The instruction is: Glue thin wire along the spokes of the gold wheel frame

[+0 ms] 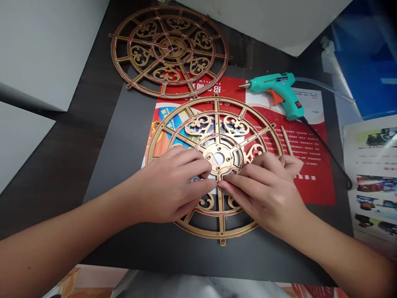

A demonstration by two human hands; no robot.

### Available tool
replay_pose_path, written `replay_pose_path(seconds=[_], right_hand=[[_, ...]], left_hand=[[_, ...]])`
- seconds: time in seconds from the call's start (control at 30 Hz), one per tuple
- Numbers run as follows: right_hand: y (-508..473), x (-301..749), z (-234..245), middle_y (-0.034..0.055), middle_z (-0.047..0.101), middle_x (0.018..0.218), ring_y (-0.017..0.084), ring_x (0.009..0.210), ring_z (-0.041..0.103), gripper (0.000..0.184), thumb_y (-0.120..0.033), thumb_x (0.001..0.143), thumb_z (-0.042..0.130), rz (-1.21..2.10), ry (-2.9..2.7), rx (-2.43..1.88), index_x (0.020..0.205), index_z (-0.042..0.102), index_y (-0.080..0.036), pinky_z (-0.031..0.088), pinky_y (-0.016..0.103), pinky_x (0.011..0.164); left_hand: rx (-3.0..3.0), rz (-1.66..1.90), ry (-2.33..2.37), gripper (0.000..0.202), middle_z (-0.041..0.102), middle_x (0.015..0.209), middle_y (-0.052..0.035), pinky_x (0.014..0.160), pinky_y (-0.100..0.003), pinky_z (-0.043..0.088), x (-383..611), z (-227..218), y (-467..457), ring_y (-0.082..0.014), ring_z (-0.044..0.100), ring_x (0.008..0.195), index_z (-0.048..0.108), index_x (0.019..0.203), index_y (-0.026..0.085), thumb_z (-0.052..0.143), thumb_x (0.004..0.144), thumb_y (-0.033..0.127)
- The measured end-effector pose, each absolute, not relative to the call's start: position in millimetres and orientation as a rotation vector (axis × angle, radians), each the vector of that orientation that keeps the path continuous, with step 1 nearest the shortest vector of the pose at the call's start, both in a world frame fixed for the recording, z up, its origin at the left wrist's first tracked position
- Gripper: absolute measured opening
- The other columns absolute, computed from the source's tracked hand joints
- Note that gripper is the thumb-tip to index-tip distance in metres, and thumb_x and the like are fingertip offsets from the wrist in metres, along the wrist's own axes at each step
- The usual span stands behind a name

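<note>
A gold openwork wheel frame lies flat on a red printed sheet in the middle of the dark table. Thin wire runs along its spokes. My left hand rests on the wheel's lower left, fingers pressed together near the hub. My right hand lies on the lower right, fingertips pinched beside the left ones just below the hub. Both seem to grip the thin wire at that spot; it is too fine to make out.
A second gold wheel frame lies at the back left. A teal glue gun with a black cord rests at the back right, a thin wooden stick near it. Printed leaflets lie at the right edge, a blue box behind them.
</note>
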State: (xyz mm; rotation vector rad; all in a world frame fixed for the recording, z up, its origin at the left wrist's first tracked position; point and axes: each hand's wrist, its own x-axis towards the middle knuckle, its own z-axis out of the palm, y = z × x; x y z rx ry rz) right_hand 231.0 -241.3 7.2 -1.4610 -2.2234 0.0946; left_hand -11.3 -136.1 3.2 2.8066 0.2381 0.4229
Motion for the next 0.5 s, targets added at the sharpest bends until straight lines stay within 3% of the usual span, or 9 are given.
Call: replay_pose_path(seconds=[0.13, 0.23, 0.5], right_hand=[[-241.9, 231.1, 7.9, 0.0022, 0.071, 0.074, 0.021, 0.083, 0.046, 0.009, -0.024, 0.105, 0.076, 0.076, -2.204, -1.466, 0.099, 0.081, -0.020, 0.026, 0.040, 0.074], [-242.0, 231.2, 7.2, 0.0019, 0.071, 0.075, 0.021, 0.082, 0.045, 0.010, -0.025, 0.106, 0.074, 0.101, -2.190, -1.461, 0.113, 0.081, -0.021, 0.027, 0.040, 0.074], [-241.9, 231.4, 7.7, 0.0002, 0.071, 0.078, 0.020, 0.084, 0.048, 0.008, -0.022, 0.105, 0.075, 0.179, -2.195, -1.449, 0.097, 0.077, -0.021, 0.029, 0.041, 0.079]], left_hand=[[2.818, 0.368, 0.219, 0.022, 0.072, 0.109, -0.0062, 0.086, -0.042, 0.047, -11.7, 4.3, -134.7, -0.0254, 0.061, 0.105, 0.069, 0.121, 0.023, 0.057, 0.103, 0.019], [2.818, 0.373, 0.212, 0.022, 0.071, 0.109, -0.0059, 0.085, -0.043, 0.046, -12.5, 4.1, -134.1, -0.0259, 0.060, 0.106, 0.069, 0.121, 0.022, 0.056, 0.104, 0.019], [2.809, 0.376, 0.210, 0.021, 0.070, 0.111, -0.0057, 0.086, -0.044, 0.045, -12.5, 4.1, -134.9, -0.0262, 0.059, 0.105, 0.067, 0.122, 0.021, 0.057, 0.104, 0.019]])
